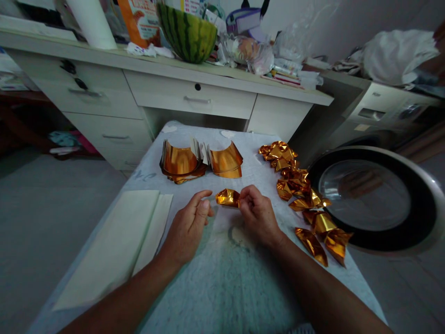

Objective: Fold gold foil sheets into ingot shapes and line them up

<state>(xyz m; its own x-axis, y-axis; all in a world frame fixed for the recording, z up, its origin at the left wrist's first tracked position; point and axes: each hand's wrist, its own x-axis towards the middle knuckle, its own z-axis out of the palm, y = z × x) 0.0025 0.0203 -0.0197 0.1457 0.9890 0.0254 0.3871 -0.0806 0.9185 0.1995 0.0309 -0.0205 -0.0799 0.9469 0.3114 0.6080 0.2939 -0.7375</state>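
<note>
Pinched in the fingers of my right hand [259, 213] is the right end of a folded gold foil paper piece [227, 197], just above the cloth. My left hand [191, 222] is to the left of it, fingers apart and loosely curved, holding nothing. Beyond my hands stand two curled stacks of gold foil sheets, a left stack [181, 160] and a right stack [225, 161]. Along the right side several folded gold foil pieces [295, 181] lie in a heap that trails toward me.
A pale cloth [208, 287] covers the table. Folded white paper [114, 241] lies at the left. A white desk [194, 95] behind carries half a watermelon [189, 35] and clutter. The washing machine's round door [371, 197] stands open at the right, beside the table.
</note>
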